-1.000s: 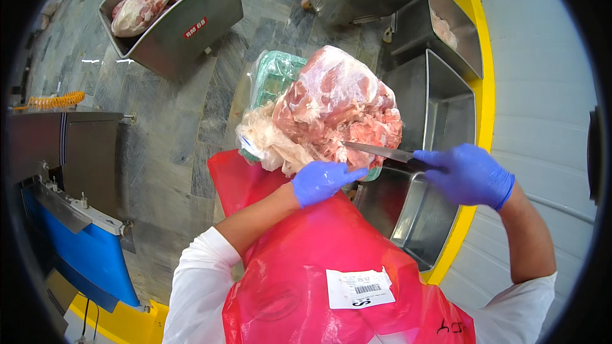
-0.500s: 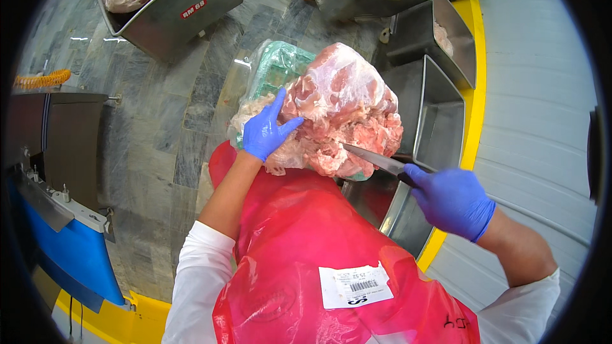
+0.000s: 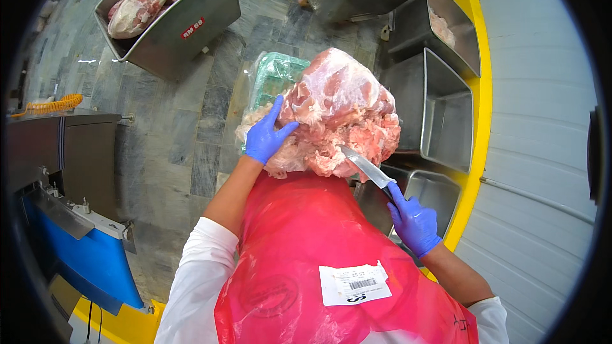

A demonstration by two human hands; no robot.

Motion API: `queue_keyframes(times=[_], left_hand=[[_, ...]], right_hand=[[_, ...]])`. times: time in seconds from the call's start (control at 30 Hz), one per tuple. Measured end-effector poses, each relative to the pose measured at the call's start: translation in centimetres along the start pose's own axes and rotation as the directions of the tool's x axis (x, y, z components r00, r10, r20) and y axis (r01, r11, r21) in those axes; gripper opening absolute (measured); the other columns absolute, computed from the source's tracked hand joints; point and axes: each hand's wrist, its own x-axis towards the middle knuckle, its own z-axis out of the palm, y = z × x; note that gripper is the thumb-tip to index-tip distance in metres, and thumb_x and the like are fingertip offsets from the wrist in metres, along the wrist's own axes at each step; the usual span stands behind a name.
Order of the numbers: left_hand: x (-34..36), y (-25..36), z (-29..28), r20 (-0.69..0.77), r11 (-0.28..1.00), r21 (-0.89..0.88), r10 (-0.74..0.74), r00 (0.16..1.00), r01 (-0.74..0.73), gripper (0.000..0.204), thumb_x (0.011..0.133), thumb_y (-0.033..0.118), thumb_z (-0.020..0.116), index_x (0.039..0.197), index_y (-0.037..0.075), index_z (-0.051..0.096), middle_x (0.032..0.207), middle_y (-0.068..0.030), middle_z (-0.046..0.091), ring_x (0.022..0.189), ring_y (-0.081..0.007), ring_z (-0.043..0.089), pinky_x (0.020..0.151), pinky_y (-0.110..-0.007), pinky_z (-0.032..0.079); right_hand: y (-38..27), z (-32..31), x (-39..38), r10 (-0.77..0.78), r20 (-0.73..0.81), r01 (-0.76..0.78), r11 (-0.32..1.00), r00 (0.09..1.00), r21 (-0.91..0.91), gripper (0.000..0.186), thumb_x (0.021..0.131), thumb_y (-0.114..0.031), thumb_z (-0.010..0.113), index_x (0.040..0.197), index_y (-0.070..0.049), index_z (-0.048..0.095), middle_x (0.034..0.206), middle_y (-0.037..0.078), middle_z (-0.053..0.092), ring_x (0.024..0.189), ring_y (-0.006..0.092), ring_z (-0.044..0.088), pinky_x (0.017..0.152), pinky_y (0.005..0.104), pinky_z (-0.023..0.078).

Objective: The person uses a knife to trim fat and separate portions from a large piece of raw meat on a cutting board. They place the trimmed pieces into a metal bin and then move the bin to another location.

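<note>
Right hand (image 3: 414,223): fingers closed round the dark handle of a knife (image 3: 366,167), blade tip at the ragged lower side of the meat (image 3: 341,89). Left hand (image 3: 266,137): thumb and index wide apart, resting at the meat's left edge; can't tell if the hidden fingers pinch anything. Meat is centred ahead of the red apron (image 3: 287,248), over a plastic-covered green crate (image 3: 275,70). Room: grey tiled floor (image 3: 172,153), metal bin (image 3: 191,35) with meat upper left, more bins right along a yellow kerb (image 3: 481,102), white wall (image 3: 542,121).
</note>
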Motion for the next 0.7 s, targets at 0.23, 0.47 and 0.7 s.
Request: queue_keyframes(times=[0.23,0.47,0.7], left_hand=[[0.3,-0.1,-0.5,0.046,0.996,0.075,-0.051,0.998,0.048,0.097,0.090,0.061,0.076,0.168,0.026,0.032,0.120,-0.0285,0.074,0.109,-0.0487,0.071,0.092,-0.054,0.057],[-0.5,-0.8,0.8,-0.009,0.998,0.049,-0.035,0.999,0.035,0.103,0.086,0.066,0.077,0.168,0.024,0.031,0.121,-0.0294,0.074,0.110,-0.0482,0.071,0.092,-0.054,0.057],[-1.1,-0.7,0.5,0.000,0.999,0.008,-0.035,0.999,0.035,0.106,0.084,0.069,0.077,0.169,0.027,0.031,0.121,-0.0270,0.074,0.108,-0.0454,0.073,0.090,-0.053,0.058]], right_hand=[[-0.4,-3.5,0.8,-0.069,-0.011,0.069,0.998,0.998,-0.013,0.055,0.101,-0.037,0.066,0.153,-0.025,0.053,0.077,0.017,0.069,0.062,0.0368,0.070,0.052,0.0506,0.053],[-1.1,-19.2,5.6,-0.170,0.256,0.212,0.967,0.952,-0.145,0.039,0.100,-0.035,0.064,0.135,-0.018,0.069,0.083,0.018,0.073,0.075,0.0395,0.072,0.067,0.0521,0.056],[-3.8,-23.0,12.0,-0.091,0.537,0.198,0.969,0.839,-0.145,0.037,0.101,-0.034,0.062,0.131,-0.015,0.072,0.095,0.017,0.076,0.089,0.0417,0.072,0.079,0.0519,0.057]])
